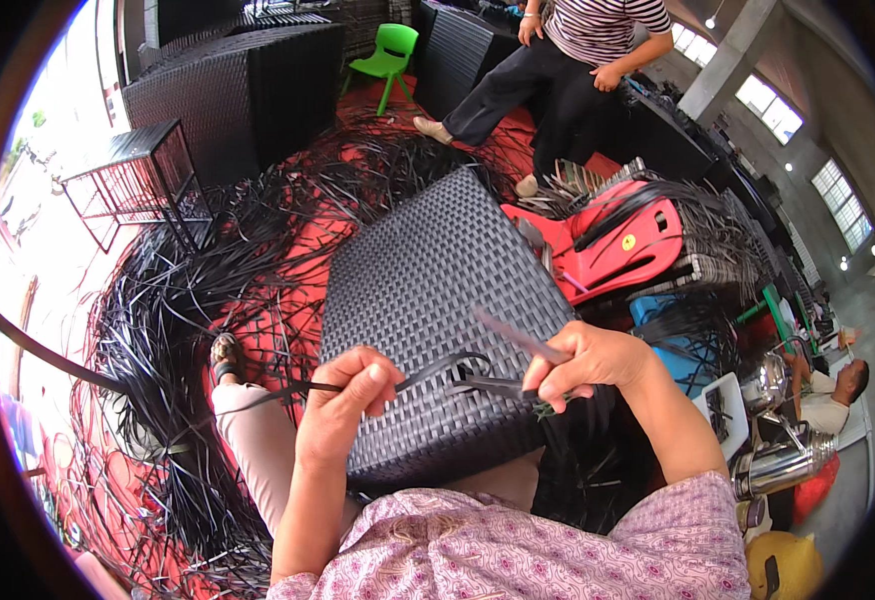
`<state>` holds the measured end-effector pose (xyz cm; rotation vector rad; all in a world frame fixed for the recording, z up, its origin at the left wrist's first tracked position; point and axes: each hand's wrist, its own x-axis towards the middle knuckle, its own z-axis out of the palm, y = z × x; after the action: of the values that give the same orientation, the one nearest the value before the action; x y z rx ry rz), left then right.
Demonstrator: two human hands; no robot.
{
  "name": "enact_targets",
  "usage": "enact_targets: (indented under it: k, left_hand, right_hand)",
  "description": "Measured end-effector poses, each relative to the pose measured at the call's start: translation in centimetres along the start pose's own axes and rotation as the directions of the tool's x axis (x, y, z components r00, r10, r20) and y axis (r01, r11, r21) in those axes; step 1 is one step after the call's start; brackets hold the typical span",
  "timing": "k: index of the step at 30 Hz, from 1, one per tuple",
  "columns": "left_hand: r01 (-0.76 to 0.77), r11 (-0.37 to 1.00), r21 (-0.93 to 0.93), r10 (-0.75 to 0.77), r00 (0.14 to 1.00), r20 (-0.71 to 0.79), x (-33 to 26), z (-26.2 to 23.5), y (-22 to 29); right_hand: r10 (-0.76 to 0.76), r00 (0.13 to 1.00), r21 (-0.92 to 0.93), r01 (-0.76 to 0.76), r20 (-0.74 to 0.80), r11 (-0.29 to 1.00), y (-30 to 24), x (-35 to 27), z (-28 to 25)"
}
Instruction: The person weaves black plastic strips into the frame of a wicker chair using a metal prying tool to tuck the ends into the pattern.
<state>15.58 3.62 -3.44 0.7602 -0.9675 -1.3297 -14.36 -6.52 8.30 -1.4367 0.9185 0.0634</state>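
Note:
My left hand (pixel 351 393) is closed, pinching a thin black plastic strip (pixel 428 372) that curls over a woven panel and trails off to the left. In my closed right hand (pixel 593 365) is a long, narrow blade-like tool (pixel 518 335), blurred and pointing up and left. A dark pointed blade (pixel 493 385) juts from under the same hand; I cannot tell whether both belong to one pair of scissors. The black woven panel (pixel 428 260), a piece of wicker-style furniture, lies tilted in front of my lap beneath both hands.
Black strips (pixel 173 330) lie in heaps over the red floor covering (pixel 298 250). A red plastic chair (pixel 608 240), a blue stool (pixel 673 340) and a metal kettle (pixel 783 465) stand on the right. A person (pixel 568 60) in a striped top stands beyond; a green chair (pixel 390 55) is behind.

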Motion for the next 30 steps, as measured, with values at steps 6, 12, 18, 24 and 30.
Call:
enact_targets:
  k: [6, 12, 18, 24, 30]
  left_hand:
    - [0.019, 0.993, 0.12, -0.022, 1.0, 0.022, 0.6, 0.6, -0.3]
    - [-0.083, 0.995, 0.048, 0.09, 0.979, -0.181, 0.5, 0.4, -0.5]
    - [-0.159, 0.986, 0.058, 0.169, 0.954, -0.248, 2.4, -1.3, 1.2]
    - [-0.155, 0.98, 0.126, 0.177, 0.966, -0.188, 6.0, -1.9, 1.6]
    - [0.318, 0.933, 0.169, -0.282, 0.937, -0.205, 4.7, -5.3, -6.0]
  right_hand:
    - [-0.524, 0.814, 0.521, 0.569, -0.249, 0.637, 2.1, -1.0, -1.8]
    - [-0.293, 0.923, 0.345, 0.368, -0.251, 0.864, 0.7, -0.4, -0.8]
    - [-0.527, 0.793, 0.234, 0.599, -0.307, 0.765, -1.1, -0.2, -0.3]
    - [-0.632, 0.771, 0.213, 0.632, -0.077, 0.745, -5.3, 2.9, 1.6]
    - [-0.788, 0.576, -0.042, 0.801, -0.217, 0.597, -6.6, 7.4, 3.2]
